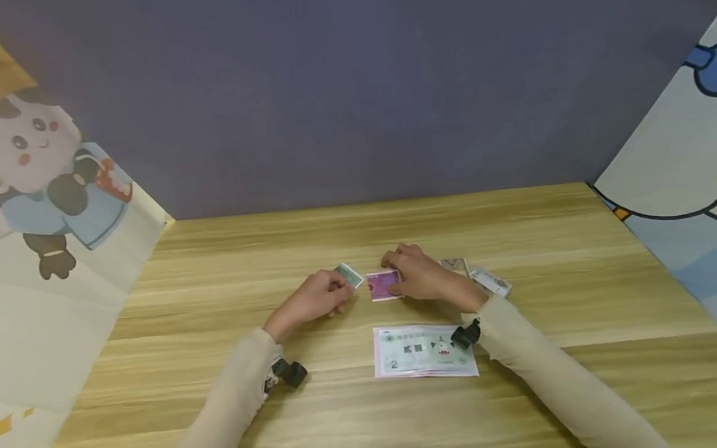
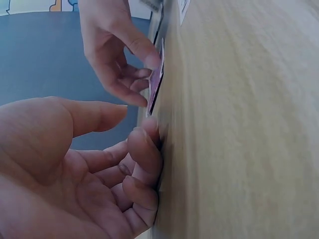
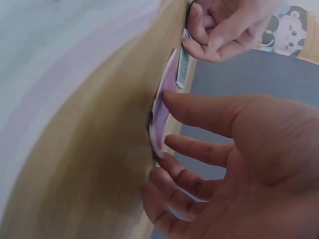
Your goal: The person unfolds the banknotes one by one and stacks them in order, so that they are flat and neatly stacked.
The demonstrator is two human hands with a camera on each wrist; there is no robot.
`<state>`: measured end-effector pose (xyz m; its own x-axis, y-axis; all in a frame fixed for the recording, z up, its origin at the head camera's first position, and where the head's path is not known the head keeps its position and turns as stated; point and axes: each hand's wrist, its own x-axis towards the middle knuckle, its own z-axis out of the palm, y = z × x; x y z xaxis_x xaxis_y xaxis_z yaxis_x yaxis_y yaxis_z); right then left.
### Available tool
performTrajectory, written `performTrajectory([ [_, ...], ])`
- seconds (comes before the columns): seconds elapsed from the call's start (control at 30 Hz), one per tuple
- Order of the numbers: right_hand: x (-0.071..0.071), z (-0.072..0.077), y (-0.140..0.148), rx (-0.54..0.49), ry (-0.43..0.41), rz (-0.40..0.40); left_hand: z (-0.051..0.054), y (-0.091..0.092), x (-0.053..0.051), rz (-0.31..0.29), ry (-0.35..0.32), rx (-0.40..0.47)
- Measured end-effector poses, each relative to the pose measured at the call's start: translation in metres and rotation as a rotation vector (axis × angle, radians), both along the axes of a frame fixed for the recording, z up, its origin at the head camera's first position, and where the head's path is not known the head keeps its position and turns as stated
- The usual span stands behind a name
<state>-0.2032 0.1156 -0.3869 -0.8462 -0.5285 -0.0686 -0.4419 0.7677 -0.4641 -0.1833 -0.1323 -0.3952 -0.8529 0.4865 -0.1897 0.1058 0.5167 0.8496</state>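
In the head view, a small purple play banknote [image 1: 382, 286] lies near the table's middle. My right hand [image 1: 420, 275] holds its right side, thumb on the face and fingers at the far edge. The purple note [image 3: 164, 107] looks slightly bowed in the right wrist view. To the left is a small green note [image 1: 350, 275], angled on the wood. Fingers of my left hand [image 1: 316, 296] touch its near-left part. In the left wrist view, the left thumb stands apart from the loosely bent fingers; the green note is hidden there.
A larger pale green note [image 1: 424, 352] marked 2 lies nearer, partly beneath the right wrist camera. Beyond the right forearm lie a brownish note [image 1: 455, 266] and a grey-white one [image 1: 491, 282], partly covered by the arm. A dark wall [image 1: 363, 93] rises behind the wooden table [image 1: 242, 238].
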Motion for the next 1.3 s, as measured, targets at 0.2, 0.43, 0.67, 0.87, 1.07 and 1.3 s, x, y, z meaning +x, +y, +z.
performTrajectory([
  [0.2, 0.012, 0.017, 0.031, -0.049, -0.004, -0.038, -0.001, 0.002, 0.003, 0.012, 0.029, -0.025],
  [0.43, 0.02, 0.042, 0.102, -0.095, 0.078, -0.122, 0.002, 0.002, 0.003, 0.024, 0.015, -0.046],
  [0.67, 0.022, 0.038, 0.143, 0.043, -0.201, -0.141, -0.001, 0.002, 0.003, 0.012, 0.042, -0.072],
  [0.87, 0.021, 0.025, 0.146, 0.083, -0.247, -0.173, 0.0, 0.003, 0.005, 0.004, 0.06, -0.079],
  [1.07, 0.019, 0.019, 0.15, 0.025, -0.35, -0.129, 0.0, 0.004, 0.005, 0.006, 0.06, -0.073],
  [1.3, 0.019, 0.029, 0.159, -0.137, -0.467, -0.033, 0.002, 0.002, 0.006, -0.007, 0.053, -0.06],
])
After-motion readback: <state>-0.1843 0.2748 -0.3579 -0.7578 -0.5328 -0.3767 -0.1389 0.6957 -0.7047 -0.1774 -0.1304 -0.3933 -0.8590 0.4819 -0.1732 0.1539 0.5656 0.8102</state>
